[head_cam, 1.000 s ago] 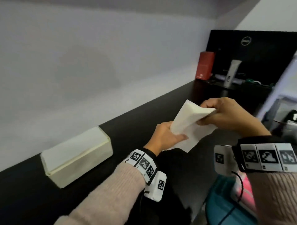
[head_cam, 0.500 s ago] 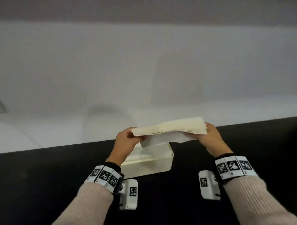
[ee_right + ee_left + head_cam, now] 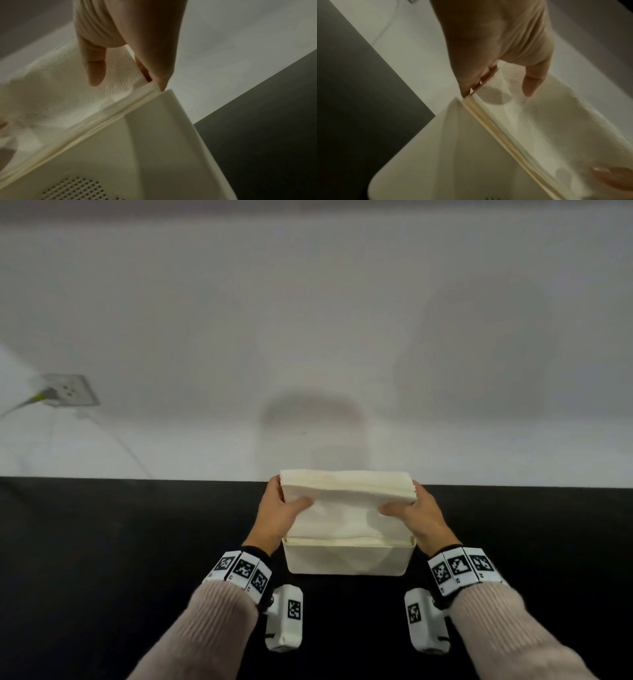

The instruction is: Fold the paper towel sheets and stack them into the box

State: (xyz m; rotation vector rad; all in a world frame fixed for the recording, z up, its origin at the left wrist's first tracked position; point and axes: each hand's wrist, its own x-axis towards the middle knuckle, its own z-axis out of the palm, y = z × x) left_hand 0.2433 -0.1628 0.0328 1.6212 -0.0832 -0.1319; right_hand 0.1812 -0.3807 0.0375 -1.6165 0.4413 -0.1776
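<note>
A thick stack of folded white paper towels (image 3: 346, 501) stands tilted with its lower edge inside the cream box (image 3: 347, 559) on the black counter. My left hand (image 3: 279, 513) grips the stack's left end, thumb on the near face and fingers behind. At the right end my right hand (image 3: 416, 513) holds it the same way. The left wrist view shows the stack (image 3: 539, 128) against the box wall (image 3: 447, 155) under my left hand (image 3: 496, 83). In the right wrist view my right hand (image 3: 128, 75) pinches the stack (image 3: 72, 94) at the box's corner (image 3: 171, 108).
The black counter (image 3: 102, 559) runs along a white wall. A wall socket (image 3: 70, 390) with a plugged-in cable sits at the far left. A perforated patch (image 3: 75, 189) marks the box's near wall.
The view swung from the right side of the counter to face the box. Both hands brought the stack down from above the box until its lower edge entered the box.
</note>
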